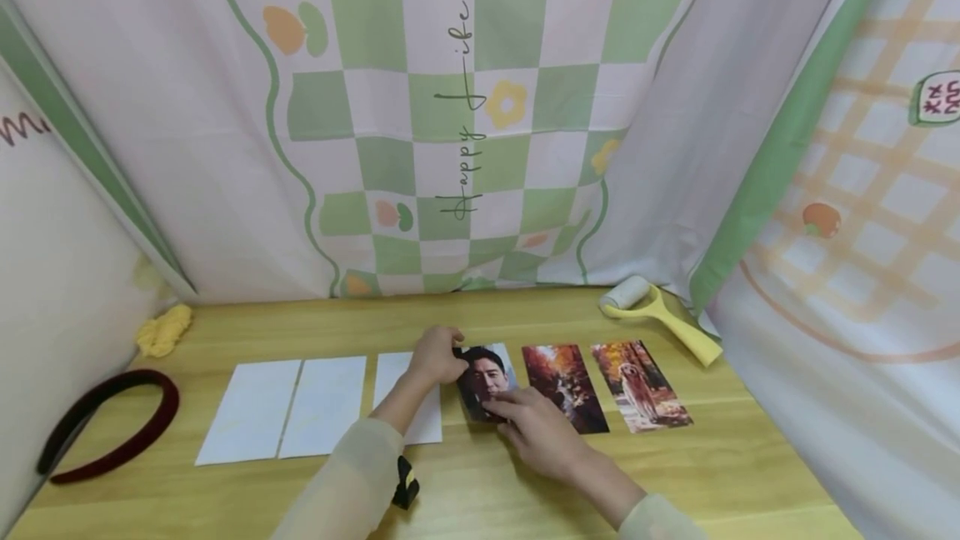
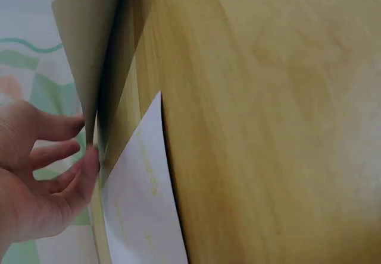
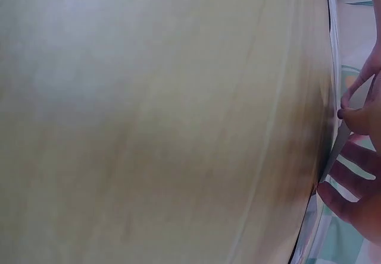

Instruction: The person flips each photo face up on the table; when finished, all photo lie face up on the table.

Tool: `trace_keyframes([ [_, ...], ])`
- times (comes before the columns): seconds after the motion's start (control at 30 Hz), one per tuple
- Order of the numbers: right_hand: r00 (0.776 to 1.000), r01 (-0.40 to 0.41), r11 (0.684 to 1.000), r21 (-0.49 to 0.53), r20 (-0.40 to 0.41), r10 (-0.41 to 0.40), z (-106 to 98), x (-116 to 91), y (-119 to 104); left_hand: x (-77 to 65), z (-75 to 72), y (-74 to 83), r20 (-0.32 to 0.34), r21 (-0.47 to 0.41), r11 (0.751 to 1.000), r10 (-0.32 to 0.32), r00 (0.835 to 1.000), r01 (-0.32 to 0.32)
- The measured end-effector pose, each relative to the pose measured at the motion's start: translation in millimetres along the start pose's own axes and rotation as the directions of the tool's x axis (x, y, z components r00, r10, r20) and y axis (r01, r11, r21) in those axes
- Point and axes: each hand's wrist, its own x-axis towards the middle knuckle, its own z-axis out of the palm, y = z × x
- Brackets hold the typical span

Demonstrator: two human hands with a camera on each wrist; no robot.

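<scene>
A portrait photo print (image 1: 483,373) is held between both hands, tilted up off the wooden table. My left hand (image 1: 438,357) pinches its upper left edge. Its plain back faces the left wrist view, where thumb and fingers of the left hand (image 2: 36,181) meet on the edge. At the lower right of the print, my right hand (image 1: 543,432) grips with fingers over the front; the right wrist view shows this hand (image 3: 363,175) at the frame's edge. Beside it lie an autumn forest print (image 1: 558,377) and a dog print (image 1: 641,390), picture sides up.
Left of the hands are white face-down cards (image 1: 251,411), one partly covered by the left arm. A dark red headband (image 1: 161,415), yellow scrunchie (image 1: 163,330) and yellow-handled lint roller (image 1: 678,327) lie around. A small black object (image 1: 405,486) peeks out beside the left sleeve.
</scene>
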Motion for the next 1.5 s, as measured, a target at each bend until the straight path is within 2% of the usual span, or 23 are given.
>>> trace_keyframes([
  [0.27, 1.0, 0.004, 0.997, -0.081, 0.0, -0.004, 1, 1, -2, -2.4, 1.2, -0.9, 0.108, 0.095, 0.984, 0.139, 0.984, -0.149],
  [0.37, 1.0, 0.006, 0.993, -0.118, -0.019, -0.009, 3, 2, -4, -4.0, 0.2, 1.0, 0.153, 0.135, 0.977, 0.145, 0.978, -0.166],
  [0.5, 0.999, 0.009, 0.985, -0.17, -0.037, -0.015, 6, 2, -5, -6.1, -0.8, 4.2, 0.204, 0.195, 0.968, 0.118, 0.972, -0.159],
  [0.67, 1.0, 0.006, 0.981, -0.193, -0.013, -0.008, 8, 2, -7, -7.6, 1.4, 5.0, 0.251, 0.266, 0.949, 0.101, 0.963, -0.168],
  [1.0, 0.999, 0.032, 0.975, -0.218, 0.003, -0.032, 9, -1, -10, -8.8, 3.9, 4.5, 0.242, 0.304, 0.936, 0.104, 0.965, -0.177],
  [1.27, 0.99, 0.025, 0.983, -0.18, 0.14, 0.001, 7, -6, -12, -10.8, 4.1, 4.4, 0.257, 0.323, 0.93, 0.091, 0.962, -0.174],
  [1.5, 0.981, 0.007, 0.985, -0.174, 0.19, 0.027, 8, -9, -14, -12.2, 4.7, 3.7, 0.258, 0.331, 0.927, 0.093, 0.962, -0.178],
])
